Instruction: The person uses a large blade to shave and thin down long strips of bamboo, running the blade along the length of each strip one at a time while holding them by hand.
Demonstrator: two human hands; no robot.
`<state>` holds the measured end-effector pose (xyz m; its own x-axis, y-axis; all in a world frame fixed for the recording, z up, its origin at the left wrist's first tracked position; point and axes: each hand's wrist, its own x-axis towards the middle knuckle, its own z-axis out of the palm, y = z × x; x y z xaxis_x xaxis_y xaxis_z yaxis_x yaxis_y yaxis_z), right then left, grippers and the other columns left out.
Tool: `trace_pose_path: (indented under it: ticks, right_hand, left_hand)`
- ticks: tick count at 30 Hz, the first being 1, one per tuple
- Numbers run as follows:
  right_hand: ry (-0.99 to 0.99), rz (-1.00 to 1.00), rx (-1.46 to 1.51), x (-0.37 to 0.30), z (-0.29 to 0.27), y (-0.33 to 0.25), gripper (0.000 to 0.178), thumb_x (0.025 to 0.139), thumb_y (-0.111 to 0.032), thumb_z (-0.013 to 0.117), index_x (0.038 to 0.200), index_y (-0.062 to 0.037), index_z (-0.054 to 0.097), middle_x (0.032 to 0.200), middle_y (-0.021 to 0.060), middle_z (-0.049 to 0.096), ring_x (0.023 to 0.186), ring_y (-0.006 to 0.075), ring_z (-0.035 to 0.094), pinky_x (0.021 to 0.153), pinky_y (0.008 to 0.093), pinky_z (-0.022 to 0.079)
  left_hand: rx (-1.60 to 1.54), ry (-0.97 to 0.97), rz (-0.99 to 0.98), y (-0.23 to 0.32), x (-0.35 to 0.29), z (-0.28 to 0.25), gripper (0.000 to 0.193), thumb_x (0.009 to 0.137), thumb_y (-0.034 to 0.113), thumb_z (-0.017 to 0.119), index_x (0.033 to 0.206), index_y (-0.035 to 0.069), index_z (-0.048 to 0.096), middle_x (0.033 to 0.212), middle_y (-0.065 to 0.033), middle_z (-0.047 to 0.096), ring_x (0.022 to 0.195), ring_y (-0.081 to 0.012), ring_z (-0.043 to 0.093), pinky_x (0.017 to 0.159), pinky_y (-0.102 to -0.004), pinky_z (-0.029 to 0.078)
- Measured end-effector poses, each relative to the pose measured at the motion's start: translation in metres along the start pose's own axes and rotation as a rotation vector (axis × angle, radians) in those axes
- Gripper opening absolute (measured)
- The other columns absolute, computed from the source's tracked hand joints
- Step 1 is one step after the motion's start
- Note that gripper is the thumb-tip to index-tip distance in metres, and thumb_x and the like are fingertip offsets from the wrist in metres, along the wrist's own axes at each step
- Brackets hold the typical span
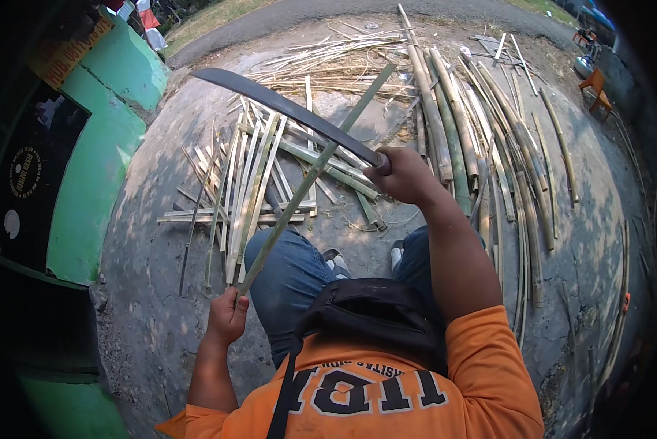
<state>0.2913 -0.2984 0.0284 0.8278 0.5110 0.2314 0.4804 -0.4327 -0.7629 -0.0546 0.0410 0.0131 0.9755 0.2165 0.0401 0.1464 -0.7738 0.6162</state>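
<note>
My right hand [407, 175] is closed round the handle of a machete [284, 106], whose long dark blade points to the upper left. In my left hand [228, 316] is the lower end of a long green bamboo strip [292, 207], which slants up and to the right over my left knee. The blade crosses the strip near its upper part; whether they touch I cannot tell. Beyond my knees lies a pile of split bamboo strips [251, 186], pale and green, several of them crossing one another.
Whole bamboo poles [432, 121] lie lengthwise ahead and to the right. More thin strips [321, 62] are heaped farther off, before a paved road [226, 33]. A green wall [98, 183] stands at the left. An orange chair [598, 89] is at the far right.
</note>
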Motion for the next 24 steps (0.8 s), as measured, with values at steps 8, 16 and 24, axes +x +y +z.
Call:
trace_pose_path:
  ticks: [8,16,24]
  right_hand:
    - [-0.106,0.027,-0.204,0.005,0.0,0.007,0.035,0.082,-0.039,0.082,0.087,-0.0062,0.074,0.081,0.0187,0.072,0.081,0.0411,0.071,0.074,0.05,0.054]
    - [0.374,0.359,0.491,0.018,0.018,0.047,0.033,0.088,-0.031,0.081,0.078,-0.0038,0.066,0.068,0.0064,0.064,0.055,0.0181,0.058,0.056,0.0344,0.046]
    - [0.369,0.268,0.829,0.014,0.019,0.025,0.031,0.089,-0.029,0.084,0.076,-0.0097,0.063,0.064,-0.0014,0.059,0.054,0.0089,0.051,0.052,0.0296,0.04]
  left_hand:
    - [0.061,0.068,-0.019,0.007,0.005,0.003,0.043,0.105,0.042,0.062,0.091,0.001,0.06,0.072,-0.0212,0.062,0.069,-0.0456,0.064,0.06,-0.0471,0.048]
    - [0.224,0.172,-0.035,0.014,0.009,0.013,0.045,0.1,0.044,0.07,0.091,0.001,0.062,0.074,-0.0229,0.064,0.072,-0.047,0.066,0.062,-0.0501,0.049]
    - [0.115,0.336,-0.163,0.018,0.027,0.026,0.039,0.096,0.038,0.077,0.099,0.001,0.069,0.075,-0.0193,0.071,0.074,-0.0419,0.072,0.065,-0.0459,0.053]
